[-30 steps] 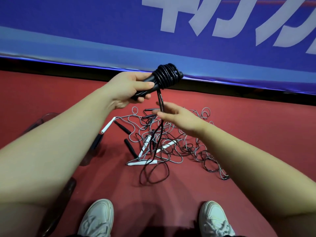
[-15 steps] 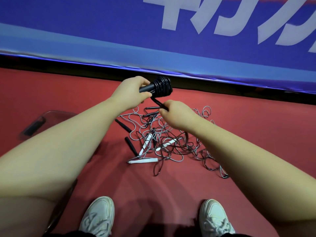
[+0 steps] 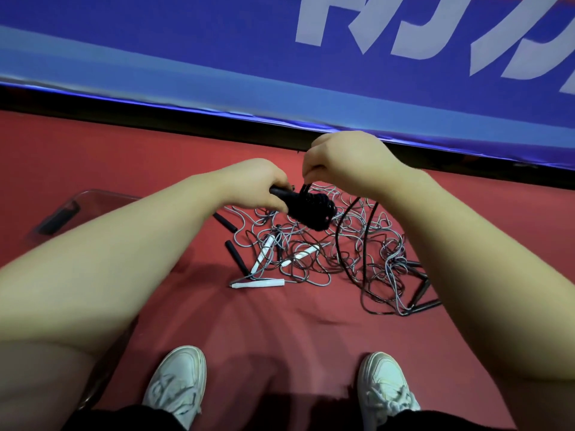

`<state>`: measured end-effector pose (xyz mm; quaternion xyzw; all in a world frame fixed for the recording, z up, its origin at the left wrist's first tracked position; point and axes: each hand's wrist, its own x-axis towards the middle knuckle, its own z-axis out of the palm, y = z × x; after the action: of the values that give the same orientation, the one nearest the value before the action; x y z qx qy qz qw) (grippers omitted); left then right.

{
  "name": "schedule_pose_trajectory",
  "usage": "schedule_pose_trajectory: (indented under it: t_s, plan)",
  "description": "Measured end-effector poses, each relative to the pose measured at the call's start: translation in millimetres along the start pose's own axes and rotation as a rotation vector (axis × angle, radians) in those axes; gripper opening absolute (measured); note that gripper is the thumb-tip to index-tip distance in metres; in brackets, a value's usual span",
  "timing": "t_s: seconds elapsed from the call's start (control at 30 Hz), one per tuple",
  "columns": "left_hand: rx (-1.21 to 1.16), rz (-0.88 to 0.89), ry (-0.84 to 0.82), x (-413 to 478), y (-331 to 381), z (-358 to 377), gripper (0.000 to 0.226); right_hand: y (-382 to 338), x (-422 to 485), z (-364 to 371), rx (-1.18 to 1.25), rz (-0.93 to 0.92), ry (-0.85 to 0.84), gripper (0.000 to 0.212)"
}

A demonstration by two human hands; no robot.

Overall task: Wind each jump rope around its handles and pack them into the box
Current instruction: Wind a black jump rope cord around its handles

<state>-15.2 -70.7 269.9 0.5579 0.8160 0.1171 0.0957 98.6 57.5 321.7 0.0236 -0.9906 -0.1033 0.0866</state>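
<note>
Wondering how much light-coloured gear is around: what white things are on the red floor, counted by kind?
white rope handles: 3
white shoes: 2
Total: 5

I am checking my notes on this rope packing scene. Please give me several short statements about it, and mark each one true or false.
1. The left hand grips the black handles of a partly wound rope. True.
2. The right hand lies flat on the floor. False: it is raised and pinches the black cord above the coil.
3. Every rope is packed. False: a tangled pile lies on the red floor.
4. A white handle lies at the pile's near edge. True.
5. The clear box is right of the pile. False: it is left, partly behind the left arm.
</note>
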Motion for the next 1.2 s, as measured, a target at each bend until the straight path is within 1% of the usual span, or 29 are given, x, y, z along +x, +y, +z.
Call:
schedule_pose_trajectory:
  t_s: [0.13,0.23,0.33,0.43,0.5,0.53,0.57,0.63,0.7,0.77,0.83,0.87,0.93,0.97,1.0,1.07,1.13,1.2]
  plan:
    - [-0.060,0.102,-0.158,-4.3,8.7,-4.3,0.023,15.8,-6.9,6.3,0.292,-0.083,-0.075,0.017]
    - [-0.177,0.140,-0.202,-9.6,14.9,-7.4,0.019,27.3,-12.8,14.9,0.572,-0.020,-0.130,0.016]
    - [-0.316,0.142,-0.188,-14.4,20.3,-15.1,0.016,34.9,-21.9,24.0,0.820,0.089,-0.118,0.004]
    - [-0.432,0.129,-0.111,-17.1,23.6,-23.3,0.015,37.2,-28.0,32.5,1.057,0.164,-0.056,0.016]
    - [-0.515,0.124,-0.047,-18.0,26.2,-26.6,0.013,38.3,-31.3,38.1,1.186,0.247,-0.006,0.027]
    - [-0.570,0.120,-0.010,-17.6,28.2,-27.4,0.011,39.0,-31.9,42.4,1.210,0.314,0.019,0.032]
    - [-0.635,0.113,0.026,-16.8,30.5,-27.5,0.009,38.3,-31.7,45.7,1.178,0.376,0.048,0.037]
    - [-0.830,0.080,0.064,-14.1,34.1,-26.7,0.010,33.2,-27.4,50.6,1.077,0.392,0.117,0.037]
    - [-1.110,0.034,0.022,-11.1,32.8,-26.1,0.008,25.9,-19.3,53.6,1.107,0.371,0.175,0.036]
    - [-1.308,0.013,-0.040,-9.5,27.5,-24.9,0.017,19.4,-13.8,57.4,1.137,0.409,0.233,0.038]
    - [-1.407,0.009,-0.051,-10.0,24.9,-22.8,0.017,14.0,-11.3,60.7,1.168,0.426,0.319,0.041]
    - [-1.451,0.002,-0.025,-10.0,25.1,-21.7,0.015,11.6,-10.4,63.0,1.120,0.426,0.360,0.041]
    - [-1.522,-0.047,0.065,-8.8,27.0,-21.8,0.011,6.4,-7.8,64.0,1.025,0.450,0.405,0.036]
    - [-1.539,-0.087,0.119,-7.4,27.1,-22.0,0.014,5.0,-6.7,64.6,1.000,0.468,0.409,0.033]
    - [-1.553,-0.125,0.167,-5.7,26.7,-22.2,0.016,4.9,-5.7,66.6,0.971,0.478,0.387,0.030]
    - [-1.553,-0.214,0.258,-1.8,22.2,-19.5,0.014,4.3,-6.3,70.6,0.981,0.468,0.255,0.026]
    - [-1.441,-0.304,0.345,1.6,14.4,-12.4,0.014,0.5,-6.2,72.0,1.051,0.454,0.093,0.024]
    - [-1.313,-0.363,0.404,3.2,7.9,-5.2,0.014,-5.3,-3.9,68.0,1.042,0.452,-0.017,0.026]
